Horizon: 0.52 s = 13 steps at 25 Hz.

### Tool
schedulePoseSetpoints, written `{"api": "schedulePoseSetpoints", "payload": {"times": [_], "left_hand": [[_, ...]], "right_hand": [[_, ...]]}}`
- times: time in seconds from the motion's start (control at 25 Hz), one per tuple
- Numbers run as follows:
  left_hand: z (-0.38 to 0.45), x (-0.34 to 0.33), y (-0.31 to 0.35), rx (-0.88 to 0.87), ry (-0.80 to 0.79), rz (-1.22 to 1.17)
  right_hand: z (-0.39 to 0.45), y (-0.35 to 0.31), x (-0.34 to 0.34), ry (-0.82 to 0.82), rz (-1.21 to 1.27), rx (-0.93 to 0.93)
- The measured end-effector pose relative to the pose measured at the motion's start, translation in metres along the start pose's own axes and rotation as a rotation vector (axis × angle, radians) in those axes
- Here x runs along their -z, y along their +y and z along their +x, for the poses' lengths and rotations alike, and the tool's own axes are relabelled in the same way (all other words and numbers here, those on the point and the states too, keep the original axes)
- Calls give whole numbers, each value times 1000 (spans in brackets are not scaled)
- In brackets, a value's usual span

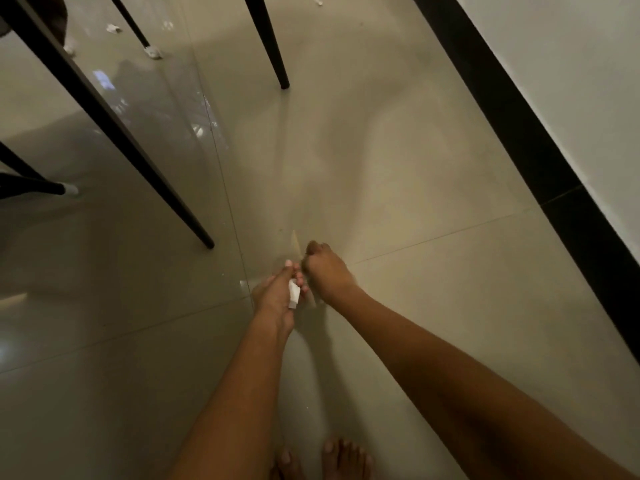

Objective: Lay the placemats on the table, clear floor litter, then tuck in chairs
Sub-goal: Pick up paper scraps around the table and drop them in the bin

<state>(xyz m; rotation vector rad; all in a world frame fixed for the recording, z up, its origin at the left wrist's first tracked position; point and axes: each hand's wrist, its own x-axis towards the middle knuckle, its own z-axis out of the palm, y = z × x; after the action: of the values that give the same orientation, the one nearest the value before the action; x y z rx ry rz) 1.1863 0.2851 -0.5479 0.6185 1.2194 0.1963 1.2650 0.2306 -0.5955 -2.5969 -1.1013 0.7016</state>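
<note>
Litter-clearing is partway, I'd say: her left hand grips white paper scraps, her right hand is fisted, contents unclear; more scraps lie upper left by chair legs.

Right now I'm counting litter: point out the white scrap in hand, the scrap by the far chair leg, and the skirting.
white scrap (pixel 293 295), head view, its middle
floor scrap (pixel 154 53), head view, its middle
black skirting (pixel 519 123), head view, mid-strip
</note>
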Motion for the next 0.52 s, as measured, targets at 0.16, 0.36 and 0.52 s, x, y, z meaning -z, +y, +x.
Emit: {"api": "schedulePoseSetpoints", "payload": {"times": [0.16,0.36,0.52], "left_hand": [[-11,-6,-21,18,136,419],[-65,-55,-35,142,-238,648],[-88,-92,-60,108,-359,815]], "right_hand": [[-52,11,32,233,897,-347],[-126,51,86,202,694,-126],[-174,107,107,209,803,-212]]}}
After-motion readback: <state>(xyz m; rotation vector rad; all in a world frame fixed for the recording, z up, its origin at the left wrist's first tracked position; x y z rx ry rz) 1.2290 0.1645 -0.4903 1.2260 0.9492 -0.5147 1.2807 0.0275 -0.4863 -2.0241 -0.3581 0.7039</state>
